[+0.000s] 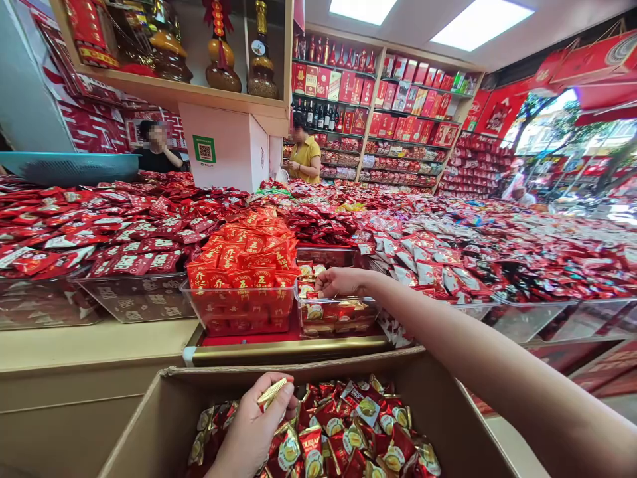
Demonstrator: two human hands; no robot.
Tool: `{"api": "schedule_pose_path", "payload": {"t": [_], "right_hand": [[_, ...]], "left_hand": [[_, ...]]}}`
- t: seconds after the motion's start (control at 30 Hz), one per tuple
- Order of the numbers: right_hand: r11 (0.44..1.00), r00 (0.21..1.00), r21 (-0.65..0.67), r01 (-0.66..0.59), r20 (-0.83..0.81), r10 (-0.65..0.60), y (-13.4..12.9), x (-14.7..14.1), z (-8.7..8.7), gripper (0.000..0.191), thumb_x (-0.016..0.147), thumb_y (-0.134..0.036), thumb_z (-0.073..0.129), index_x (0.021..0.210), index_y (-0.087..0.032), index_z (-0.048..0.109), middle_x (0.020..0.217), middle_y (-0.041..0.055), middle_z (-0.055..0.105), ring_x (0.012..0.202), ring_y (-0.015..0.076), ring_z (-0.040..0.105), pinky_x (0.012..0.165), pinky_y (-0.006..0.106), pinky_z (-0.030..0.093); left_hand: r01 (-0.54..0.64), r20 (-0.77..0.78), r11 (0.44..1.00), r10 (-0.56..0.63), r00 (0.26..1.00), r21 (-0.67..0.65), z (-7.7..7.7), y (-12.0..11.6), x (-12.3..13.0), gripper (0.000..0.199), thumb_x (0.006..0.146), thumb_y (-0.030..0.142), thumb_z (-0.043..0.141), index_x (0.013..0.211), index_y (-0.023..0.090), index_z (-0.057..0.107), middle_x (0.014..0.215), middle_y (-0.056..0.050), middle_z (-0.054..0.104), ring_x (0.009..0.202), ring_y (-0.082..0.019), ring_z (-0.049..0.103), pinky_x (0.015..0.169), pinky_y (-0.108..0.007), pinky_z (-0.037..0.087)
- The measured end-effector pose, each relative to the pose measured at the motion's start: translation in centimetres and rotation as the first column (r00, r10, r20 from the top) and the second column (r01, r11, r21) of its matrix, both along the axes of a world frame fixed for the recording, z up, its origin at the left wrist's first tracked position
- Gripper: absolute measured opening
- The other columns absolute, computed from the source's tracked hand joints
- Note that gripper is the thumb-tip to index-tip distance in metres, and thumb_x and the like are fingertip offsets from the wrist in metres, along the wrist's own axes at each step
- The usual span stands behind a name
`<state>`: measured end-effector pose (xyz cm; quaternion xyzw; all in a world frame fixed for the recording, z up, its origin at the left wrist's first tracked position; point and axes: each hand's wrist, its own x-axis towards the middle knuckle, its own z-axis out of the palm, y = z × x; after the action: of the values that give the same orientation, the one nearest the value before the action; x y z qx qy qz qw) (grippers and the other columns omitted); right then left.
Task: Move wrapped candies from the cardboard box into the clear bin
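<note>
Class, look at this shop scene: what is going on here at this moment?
A person stands at a sweet counter. Their left hand grips a small gold-wrapped packet over a cardboard box full of red and gold wrapped sweets. Their right hand reaches into a clear plastic bin that is only partly filled with the same kind of sweets. Two other people stand behind the counter.

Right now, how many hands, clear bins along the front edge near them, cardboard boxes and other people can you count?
Hands: 2, left hand and right hand
Clear bins: 4, including the half-filled bin
Cardboard box: 1
Other people: 2, person in black, person in yellow
Total: 9
</note>
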<state>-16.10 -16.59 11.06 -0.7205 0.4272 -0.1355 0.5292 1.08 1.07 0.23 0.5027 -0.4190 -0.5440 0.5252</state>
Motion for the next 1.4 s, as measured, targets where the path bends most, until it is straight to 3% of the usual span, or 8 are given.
{"api": "schedule_pose_path", "payload": {"t": [0.23,0.4,0.53,0.63,0.83,1.0,1.13,1.4], "right_hand": [[0.999,0.999,0.048,0.006,-0.033,-0.004,0.8,0.2,0.4,0.009,0.058,-0.013,0.055,0.057,-0.017,0.047,0.046,-0.0065,0.047,0.038,0.0045,0.038,0.040,0.018,0.031],[0.991,0.996,-0.097,0.090,0.009,-0.090,1.8,-0.1,2.6,0.006,0.066,-0.017,0.052,0.065,-0.017,0.045,0.056,-0.0033,0.050,0.046,0.0074,0.045,0.045,0.020,0.036],[0.891,0.968,-0.404,0.206,0.214,-0.127,6.1,-0.7,4.1,0.005,0.075,-0.022,0.046,0.076,-0.019,0.043,0.068,-0.0036,0.047,0.060,0.0072,0.045,0.053,0.020,0.036],[0.842,0.954,-0.493,0.219,0.288,-0.080,10.9,-0.4,2.3,0.005,0.077,-0.023,0.046,0.076,-0.018,0.044,0.066,-0.0038,0.046,0.059,0.0068,0.042,0.052,0.019,0.033],[0.975,0.878,-0.024,0.219,0.442,-0.186,15.2,1.1,-3.9,0.018,0.073,-0.031,0.053,0.070,-0.016,0.043,0.055,-0.0063,0.043,0.048,0.0046,0.039,0.045,0.018,0.032],[0.874,0.730,0.451,0.178,0.536,-0.425,14.7,1.5,-6.1,0.033,0.064,-0.038,0.062,0.075,-0.017,0.039,0.054,-0.0032,0.055,0.043,0.0076,0.050,0.042,0.019,0.037],[0.870,0.697,0.460,0.178,0.565,-0.442,15.3,1.7,-7.1,0.040,0.066,-0.039,0.062,0.093,-0.020,0.038,0.056,-0.0056,0.056,0.041,0.0065,0.049,0.042,0.018,0.037],[0.870,0.662,0.490,0.060,0.633,-0.402,16.0,1.7,-7.7,0.051,0.044,-0.018,0.078,0.084,-0.016,0.046,0.069,-0.0034,0.059,0.052,0.0051,0.052,0.052,0.019,0.041]], "left_hand": [[0.017,0.017,1.000,-0.017,1.000,0.019,0.2,0.1,0.0,0.022,0.065,0.038,0.062,0.072,0.018,0.057,0.052,0.003,0.061,0.052,-0.012,0.054,0.055,-0.021,0.044],[0.024,0.028,1.000,-0.024,0.999,-0.006,0.3,0.3,0.0,0.025,0.065,0.040,0.063,0.077,0.018,0.058,0.049,0.004,0.058,0.050,-0.011,0.052,0.051,-0.020,0.043],[0.043,-0.022,0.998,-0.042,0.999,0.040,1.6,0.7,0.2,0.033,0.062,0.040,0.065,0.086,0.019,0.056,0.045,0.008,0.052,0.043,-0.008,0.046,0.044,-0.017,0.038],[0.092,-0.077,0.996,-0.091,0.993,0.011,2.8,1.1,0.3,0.037,0.063,0.037,0.067,0.093,0.020,0.054,0.052,0.007,0.055,0.049,-0.008,0.049,0.049,-0.017,0.039],[0.055,-0.115,0.998,-0.052,0.992,0.019,3.2,1.4,0.1,0.028,0.060,0.028,0.071,0.083,0.019,0.057,0.073,0.000,0.067,0.061,-0.012,0.057,0.059,-0.022,0.046],[0.072,-0.074,0.997,-0.069,0.995,0.028,3.1,1.4,0.0,0.026,0.057,0.025,0.073,0.079,0.020,0.059,0.064,0.004,0.066,0.054,-0.009,0.055,0.056,-0.019,0.045],[0.081,-0.001,0.997,-0.081,0.997,0.018,2.9,1.3,0.1,0.026,0.056,0.026,0.073,0.077,0.020,0.060,0.064,0.004,0.065,0.055,-0.011,0.055,0.054,-0.018,0.044],[0.019,0.079,0.999,-0.016,0.997,-0.046,3.2,1.5,-0.3,0.024,0.053,0.032,0.073,0.070,0.021,0.062,0.059,0.004,0.063,0.046,-0.009,0.049,0.042,-0.017,0.037]]}}
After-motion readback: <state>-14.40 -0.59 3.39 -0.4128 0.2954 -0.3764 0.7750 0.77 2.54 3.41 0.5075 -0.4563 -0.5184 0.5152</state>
